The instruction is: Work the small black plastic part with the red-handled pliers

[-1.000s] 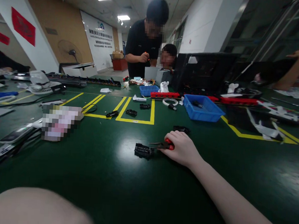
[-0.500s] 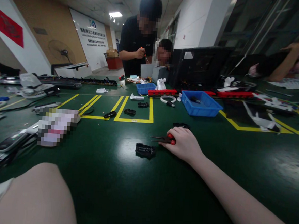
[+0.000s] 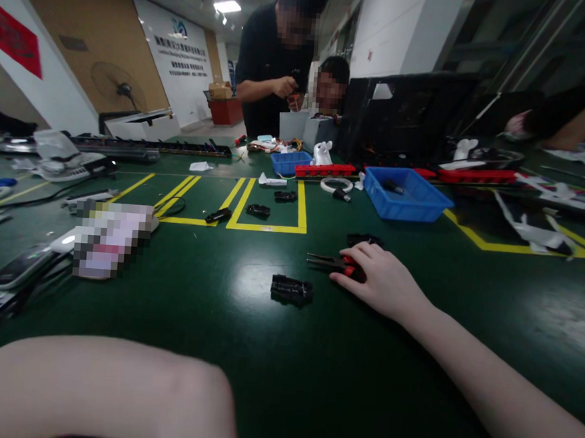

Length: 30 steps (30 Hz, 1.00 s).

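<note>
Your right hand [image 3: 381, 278] curls its fingers around the red-handled pliers [image 3: 338, 265], seemingly to steady them just beside the black part [image 3: 291, 290] on the desk [image 3: 321, 374], while your left hand's fingers are out of view.

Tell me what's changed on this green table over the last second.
Your right hand has drawn the needle-nose pliers back from the nearest black part, so their tips now sit farther from it. Your left arm reaches farther right along the picture's bottom edge. Unchanged: the pliers are still in your right hand, and the larger blue bin stays put.
</note>
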Tool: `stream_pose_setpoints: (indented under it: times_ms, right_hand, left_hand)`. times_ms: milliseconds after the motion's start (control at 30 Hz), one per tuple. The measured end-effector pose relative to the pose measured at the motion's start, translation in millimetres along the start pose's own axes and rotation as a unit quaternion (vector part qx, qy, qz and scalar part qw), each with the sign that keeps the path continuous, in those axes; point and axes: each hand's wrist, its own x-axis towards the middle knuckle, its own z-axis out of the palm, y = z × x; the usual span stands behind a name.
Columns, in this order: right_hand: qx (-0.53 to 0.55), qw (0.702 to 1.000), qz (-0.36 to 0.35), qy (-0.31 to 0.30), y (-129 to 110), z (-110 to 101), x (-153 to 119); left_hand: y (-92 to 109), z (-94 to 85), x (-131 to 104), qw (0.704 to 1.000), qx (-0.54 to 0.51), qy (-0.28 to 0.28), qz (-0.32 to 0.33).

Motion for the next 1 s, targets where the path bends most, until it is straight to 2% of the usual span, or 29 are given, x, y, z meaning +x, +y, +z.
stream_pose_setpoints:
  times_ms: [100, 133, 200, 300, 467, 633, 1000]
  right_hand:
    - [-0.017, 0.999, -0.043, -0.009, 12.4, -3.7, -10.3]
    - [-0.021, 0.998, -0.050, -0.010, 16.8, -4.8, -14.5]
    - [-0.028, 0.999, -0.037, 0.000, 24.5, -6.4, -22.8]
    - [-0.027, 0.999, -0.022, 0.013, 30.0, -7.3, -30.8]
    - [-0.039, 0.999, -0.033, -0.001, 29.0, -6.1, -30.3]
    - [-0.054, 0.997, -0.050, 0.007, 25.0, -8.9, -32.0]
    - [-0.044, 0.983, -0.176, 0.037, 6.1, -14.4, -40.0]
  left_hand:
    - [-51.4, 1.5, 34.5, 0.996, -0.012, 0.000, 0.087]
    - [-67.6, 0.8, 43.5, 0.998, -0.001, 0.008, 0.070]
    - [-94.1, 0.6, 55.3, 1.000, 0.003, 0.000, -0.015]
    - [-114.4, 7.3, 58.8, 0.997, -0.037, -0.033, -0.065]
    - [-114.5, 19.9, 55.0, 0.993, -0.081, -0.056, -0.059]
    - [-114.6, 19.7, 54.4, 0.993, -0.087, -0.072, -0.042]
    - [-119.3, 19.1, 51.6, 0.985, -0.141, -0.074, -0.064]
